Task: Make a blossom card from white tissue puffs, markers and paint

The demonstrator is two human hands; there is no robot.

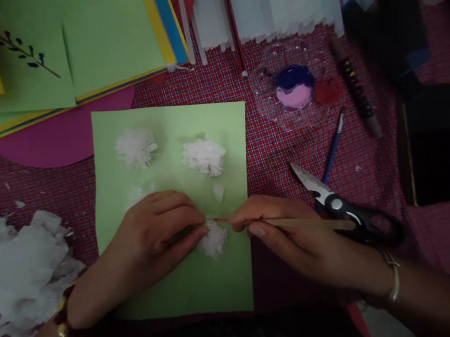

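A light green sheet (186,296) lies under both hands, with tufts of crinkled white paper on it. Two tufts show fully at the top, the left tuft (136,147) and the right tuft (205,157). My left hand (163,231) partly covers another one. Its thumb and fingers are pinched together beside a smaller tuft (215,240); what they grip is hidden. My right hand (286,232) is closed around a thin wooden stick (307,222), whose narrow reddish tip reaches the left fingertips above that small tuft. A small white scrap (218,193) lies above.
At left is a heap of white paper pieces (14,271). Coloured sheets (110,36) lie at upper left. On the right are scissors (337,205), a blue paintbrush (333,149), a clear paint palette (268,102), a dark marker (355,90) and a phone (432,146).
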